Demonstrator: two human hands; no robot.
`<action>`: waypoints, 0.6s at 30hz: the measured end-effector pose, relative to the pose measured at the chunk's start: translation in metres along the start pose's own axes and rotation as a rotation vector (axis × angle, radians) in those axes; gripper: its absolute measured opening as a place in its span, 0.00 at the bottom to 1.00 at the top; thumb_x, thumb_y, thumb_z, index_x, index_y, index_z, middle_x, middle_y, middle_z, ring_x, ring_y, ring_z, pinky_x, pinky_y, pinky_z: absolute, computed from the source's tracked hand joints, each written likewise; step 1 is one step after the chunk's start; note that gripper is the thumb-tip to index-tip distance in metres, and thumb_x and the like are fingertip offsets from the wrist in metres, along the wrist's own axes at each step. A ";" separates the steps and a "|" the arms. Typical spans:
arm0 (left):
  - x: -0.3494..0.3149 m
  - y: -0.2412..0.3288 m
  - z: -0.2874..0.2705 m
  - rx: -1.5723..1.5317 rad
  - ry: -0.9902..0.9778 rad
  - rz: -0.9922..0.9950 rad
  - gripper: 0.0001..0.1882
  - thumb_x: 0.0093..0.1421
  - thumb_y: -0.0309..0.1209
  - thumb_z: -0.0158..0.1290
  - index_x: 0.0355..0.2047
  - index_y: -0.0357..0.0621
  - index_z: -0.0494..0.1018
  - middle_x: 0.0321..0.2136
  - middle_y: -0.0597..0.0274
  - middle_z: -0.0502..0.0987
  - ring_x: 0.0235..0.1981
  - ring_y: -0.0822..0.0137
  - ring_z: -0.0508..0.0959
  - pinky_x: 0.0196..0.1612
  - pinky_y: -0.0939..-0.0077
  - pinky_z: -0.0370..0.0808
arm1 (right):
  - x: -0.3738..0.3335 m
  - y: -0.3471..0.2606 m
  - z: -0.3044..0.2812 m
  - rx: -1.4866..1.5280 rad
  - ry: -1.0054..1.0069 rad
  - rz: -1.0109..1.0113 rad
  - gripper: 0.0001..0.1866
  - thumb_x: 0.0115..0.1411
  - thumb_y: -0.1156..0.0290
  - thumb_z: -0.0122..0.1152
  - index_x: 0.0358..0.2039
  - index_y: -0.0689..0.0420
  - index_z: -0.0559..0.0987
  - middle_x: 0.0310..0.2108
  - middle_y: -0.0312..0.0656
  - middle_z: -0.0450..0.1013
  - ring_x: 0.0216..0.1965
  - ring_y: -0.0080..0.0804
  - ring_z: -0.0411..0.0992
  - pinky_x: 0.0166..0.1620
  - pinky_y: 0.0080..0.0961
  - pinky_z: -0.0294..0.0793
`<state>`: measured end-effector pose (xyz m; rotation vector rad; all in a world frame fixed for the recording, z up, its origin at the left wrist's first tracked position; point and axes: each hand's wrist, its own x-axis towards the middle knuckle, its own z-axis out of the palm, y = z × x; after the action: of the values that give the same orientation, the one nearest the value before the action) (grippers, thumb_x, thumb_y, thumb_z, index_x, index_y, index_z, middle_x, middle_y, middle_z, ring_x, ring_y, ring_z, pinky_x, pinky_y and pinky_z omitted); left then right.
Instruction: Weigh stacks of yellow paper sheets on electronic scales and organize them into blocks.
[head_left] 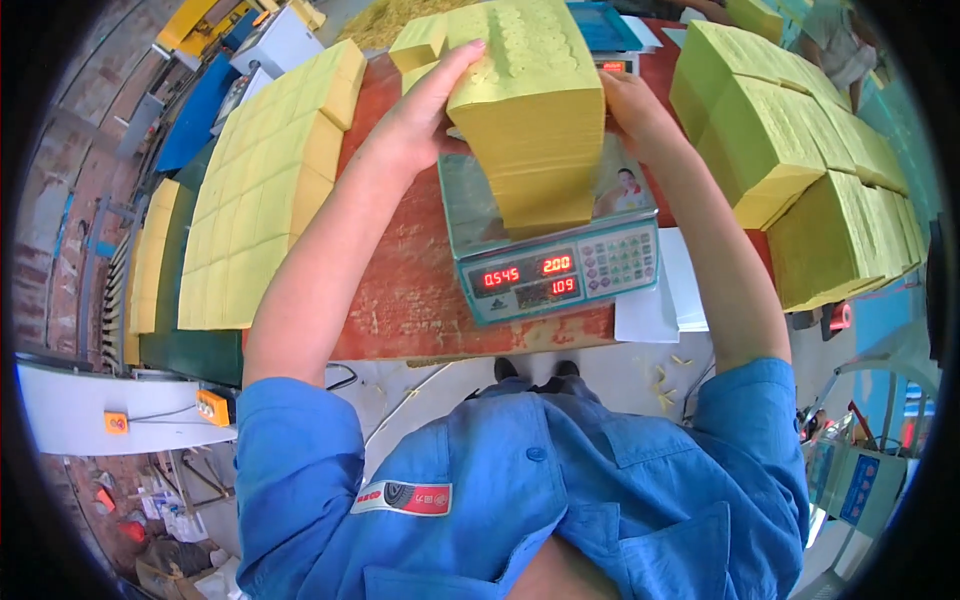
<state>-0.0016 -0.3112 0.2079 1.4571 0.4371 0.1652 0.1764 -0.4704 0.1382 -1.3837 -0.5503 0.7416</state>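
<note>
A tall stack of yellow paper (540, 140) with a scalloped, embossed top stands upright over the plate of a digital scale (560, 272). Whether its base rests fully on the plate I cannot tell. My left hand (432, 108) presses the stack's left side, thumb up along the top edge. On the opposite side my right hand (638, 108) is against the stack, its fingers partly hidden behind it. Red digits glow on the scale's front panel, beside a keypad.
The scale sits on a worn red table (400, 270). Blocks of yellow paper stand in rows at left (265, 180) and are piled at right (770, 140). White sheets (645, 312) lie beside the scale. A blue tray (603, 28) is behind, and another person (838, 45) is at far right.
</note>
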 end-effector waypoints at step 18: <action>0.039 -0.123 0.016 -0.499 0.072 0.296 0.28 0.69 0.48 0.40 0.62 0.43 0.60 0.56 0.58 0.68 0.57 0.65 0.67 0.58 0.67 0.67 | 0.005 0.071 0.025 0.240 0.163 0.075 0.37 0.62 0.35 0.44 0.58 0.54 0.71 0.50 0.43 0.73 0.52 0.30 0.70 0.50 0.34 0.70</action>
<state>0.0212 -0.3258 0.0808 1.0176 0.2131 0.5267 0.1515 -0.4481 0.0711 -1.2324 -0.2730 0.7222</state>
